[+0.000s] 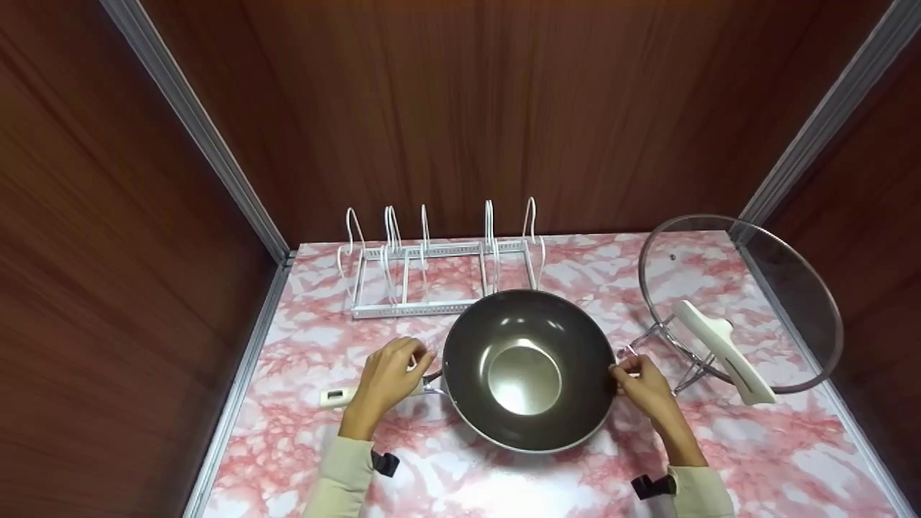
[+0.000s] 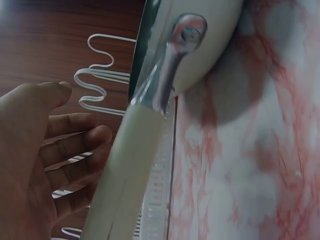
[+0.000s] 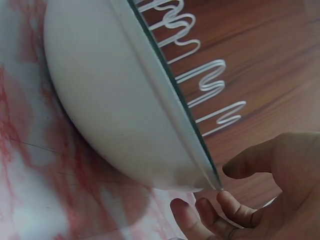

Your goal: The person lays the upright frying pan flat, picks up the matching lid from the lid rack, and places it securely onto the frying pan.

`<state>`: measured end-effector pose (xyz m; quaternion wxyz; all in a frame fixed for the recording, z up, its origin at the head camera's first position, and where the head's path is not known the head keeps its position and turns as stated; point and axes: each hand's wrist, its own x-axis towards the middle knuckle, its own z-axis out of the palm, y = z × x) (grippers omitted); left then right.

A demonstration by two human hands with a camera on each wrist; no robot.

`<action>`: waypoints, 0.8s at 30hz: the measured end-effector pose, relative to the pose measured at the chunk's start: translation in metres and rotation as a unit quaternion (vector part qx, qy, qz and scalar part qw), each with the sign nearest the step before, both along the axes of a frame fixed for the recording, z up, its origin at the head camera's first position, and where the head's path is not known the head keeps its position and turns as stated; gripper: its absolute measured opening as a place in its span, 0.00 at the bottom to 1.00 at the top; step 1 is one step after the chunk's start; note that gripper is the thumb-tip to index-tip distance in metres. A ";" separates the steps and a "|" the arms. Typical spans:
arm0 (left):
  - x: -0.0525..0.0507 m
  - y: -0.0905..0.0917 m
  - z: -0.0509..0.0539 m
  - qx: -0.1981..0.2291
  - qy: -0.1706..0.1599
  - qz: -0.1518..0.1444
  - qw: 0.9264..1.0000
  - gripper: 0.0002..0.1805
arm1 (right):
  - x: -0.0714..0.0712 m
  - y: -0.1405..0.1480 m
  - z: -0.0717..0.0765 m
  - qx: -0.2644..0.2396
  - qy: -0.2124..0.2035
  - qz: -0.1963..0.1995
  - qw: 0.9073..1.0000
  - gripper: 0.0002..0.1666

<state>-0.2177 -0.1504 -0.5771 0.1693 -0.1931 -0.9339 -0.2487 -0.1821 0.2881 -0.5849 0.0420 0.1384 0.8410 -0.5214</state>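
Right, I've got the dark-lined wok (image 1: 525, 378) at mid-table, just in front of the white wire rack (image 1: 410, 310) and hiding its near right corner. The left hand (image 1: 388, 378) covers the middle of the cream handle (image 1: 337, 397) from overhead, so I check the left wrist view: fingers loosely bent, thumb well apart from them, not wrapped round it. The handle hides some fingertips there and runs off the bottom edge. Over on the right, the right hand (image 1: 645, 388) pinches the wok's rim, thumb above, fingertips beneath; how firmly, I can't tell. In that wrist view the pale outer wall blocks most of the rack, leaving just wire loops poking past the rim. Beside that hand, the glass lid (image 1: 745, 298) leans on a shiny metal stand (image 1: 678, 348); the stand's feet are hard to make out through glass and glare. Both sleeves (image 1: 338, 467) get cut off at my lower frame edge, a black strap (image 1: 385, 464) at each wrist. Wood-grain panels (image 1: 460, 108) close in the marbled table (image 1: 302, 446) behind and at both sides.
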 end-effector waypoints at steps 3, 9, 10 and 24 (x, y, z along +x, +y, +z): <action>-0.003 0.009 0.002 0.013 -0.003 -0.005 1.000 0.10 | -0.001 0.000 0.003 0.001 0.007 0.000 1.000 0.14; -0.009 0.025 0.003 0.043 -0.028 -0.012 0.999 0.11 | -0.005 0.003 0.009 0.009 0.028 0.013 0.999 0.10; -0.010 0.028 0.004 0.048 -0.032 -0.014 0.998 0.11 | -0.006 0.004 0.010 0.011 0.030 0.014 0.999 0.10; -0.025 0.067 0.007 0.135 -0.073 -0.052 0.987 0.08 | -0.013 0.005 0.026 0.029 0.061 0.016 0.998 0.09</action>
